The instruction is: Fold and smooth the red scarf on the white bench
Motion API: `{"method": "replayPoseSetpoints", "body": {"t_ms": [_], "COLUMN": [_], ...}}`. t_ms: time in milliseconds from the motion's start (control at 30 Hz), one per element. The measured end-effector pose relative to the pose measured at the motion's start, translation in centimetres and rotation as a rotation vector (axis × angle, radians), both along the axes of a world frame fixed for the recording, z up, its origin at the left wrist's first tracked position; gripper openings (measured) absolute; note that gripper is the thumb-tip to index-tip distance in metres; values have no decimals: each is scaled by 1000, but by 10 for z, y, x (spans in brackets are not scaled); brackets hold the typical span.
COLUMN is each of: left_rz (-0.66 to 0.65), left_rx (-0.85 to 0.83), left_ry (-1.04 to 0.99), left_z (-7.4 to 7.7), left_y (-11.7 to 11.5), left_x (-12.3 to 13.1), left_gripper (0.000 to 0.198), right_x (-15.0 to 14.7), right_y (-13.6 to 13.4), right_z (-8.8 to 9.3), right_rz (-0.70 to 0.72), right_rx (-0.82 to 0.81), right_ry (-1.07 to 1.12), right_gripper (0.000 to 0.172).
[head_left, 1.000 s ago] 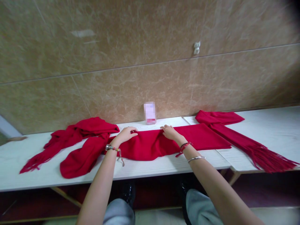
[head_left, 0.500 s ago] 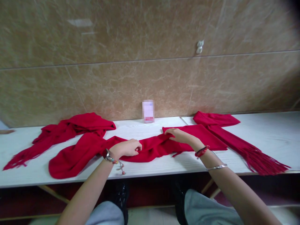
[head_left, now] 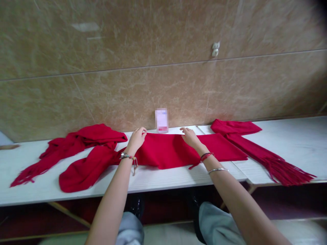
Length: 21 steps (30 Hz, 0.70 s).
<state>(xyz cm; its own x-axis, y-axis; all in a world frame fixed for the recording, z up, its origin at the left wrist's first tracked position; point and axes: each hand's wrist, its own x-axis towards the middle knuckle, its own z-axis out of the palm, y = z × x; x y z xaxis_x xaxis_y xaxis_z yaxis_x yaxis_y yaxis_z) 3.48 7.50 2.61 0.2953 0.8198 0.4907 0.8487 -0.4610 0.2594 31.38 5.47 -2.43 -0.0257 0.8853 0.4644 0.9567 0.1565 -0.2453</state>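
Note:
A long red scarf (head_left: 166,149) lies across the white table in front of me. Its middle is spread flat, while its left part is bunched and curls toward the front edge. My left hand (head_left: 137,139) is at the scarf's far edge, thumb and fingers closed on the cloth there. Over the same edge, further right, my right hand (head_left: 191,137) rests on the cloth with its fingers stretched out and apart from the thumb. To the right, a narrower fringed length of red cloth (head_left: 255,153) runs out from the flat section and ends in tassels.
Another crumpled red fabric heap (head_left: 89,136) with fringe lies at the left. A small pale upright card or box (head_left: 161,119), blurred, stands against the brown marbled wall (head_left: 153,85). A small white cat-shaped hook (head_left: 215,49) is on the wall. The white table (head_left: 163,178) has a front edge above my knees.
Both hands have moved to the scarf's far edge, the left one away from me. The scarf's middle, folded and wrinkled before, is now opened out flat.

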Motion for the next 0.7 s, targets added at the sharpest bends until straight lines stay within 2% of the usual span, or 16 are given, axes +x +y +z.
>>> {"method": "replayPoseSetpoints", "body": {"t_ms": [100,200,333,400,533,567,633,700], "left_rz": [102,181,255,136,-467,-560,-616,-585], "left_rx": [-22,-40,7,-22,-251,-300,-320,-264], "left_ry": [33,54,157,250,447,507,593,610], "left_z": [-16,-26,-21,-14,-10,-13,-21,-30], "left_y": [9,13,8,-4,-43,-52,-66,-71], "left_x": [10,16,25,34,56,61,66,68], "left_gripper": [20,21,27,28,34,40,44,43], "right_x": [-7,-6,5,12,27,30,35,36], "right_y": [3,3,-1,-6,-22,-28,-41,-56], "right_z": [4,12,21,24,30,31,33,36], "right_rz": [-58,-27,56,92,174,196,259,339], "right_rx": [-10,-119,-235,-285,-384,-407,-456,-489], "right_ry": [-74,-132,-197,-228,-267,-268,-254,-221], "right_gripper": [46,44,36,30,20,21,22,24]}}
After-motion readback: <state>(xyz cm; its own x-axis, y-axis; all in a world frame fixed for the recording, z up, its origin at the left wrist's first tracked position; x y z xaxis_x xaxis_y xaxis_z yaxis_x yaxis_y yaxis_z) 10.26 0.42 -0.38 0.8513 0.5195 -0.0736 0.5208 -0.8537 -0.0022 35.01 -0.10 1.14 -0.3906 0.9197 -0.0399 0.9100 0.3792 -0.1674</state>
